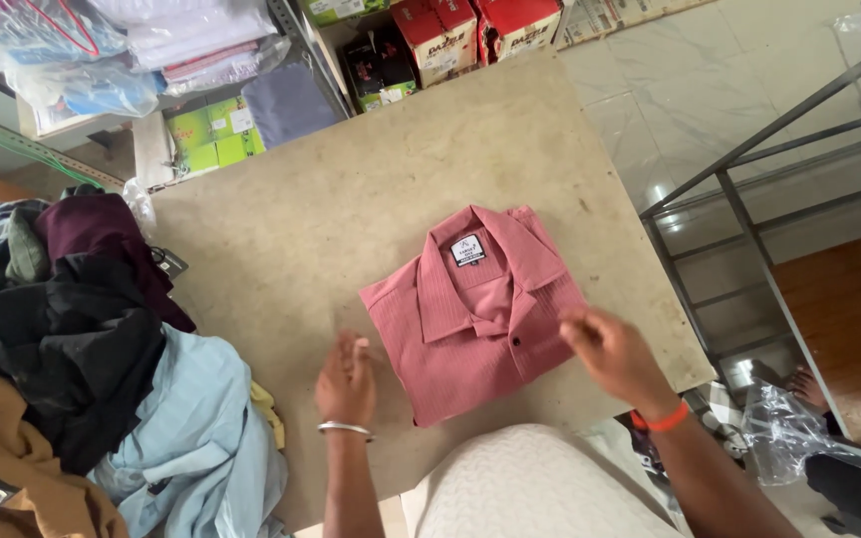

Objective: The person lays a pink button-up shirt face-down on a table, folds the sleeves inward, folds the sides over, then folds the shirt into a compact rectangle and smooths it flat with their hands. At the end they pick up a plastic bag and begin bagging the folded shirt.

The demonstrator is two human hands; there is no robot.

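Wide bench (301,229), bare across its middle, giving room to lay cloth flat. Heap of clothes (82,349) piled at the left edge, within easy reach. Pink shirt (480,319) folded square near the right near edge, collar up and label showing, neat for stacking. Left hand (347,384) just beside its left edge, fingers loose, holding nothing. Right hand (615,354) over its right edge, fingers half curled, empty.

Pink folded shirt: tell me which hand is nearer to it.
Right. The right hand hovers over the pink shirt's right edge; the left hand is on the table, just off its left side.
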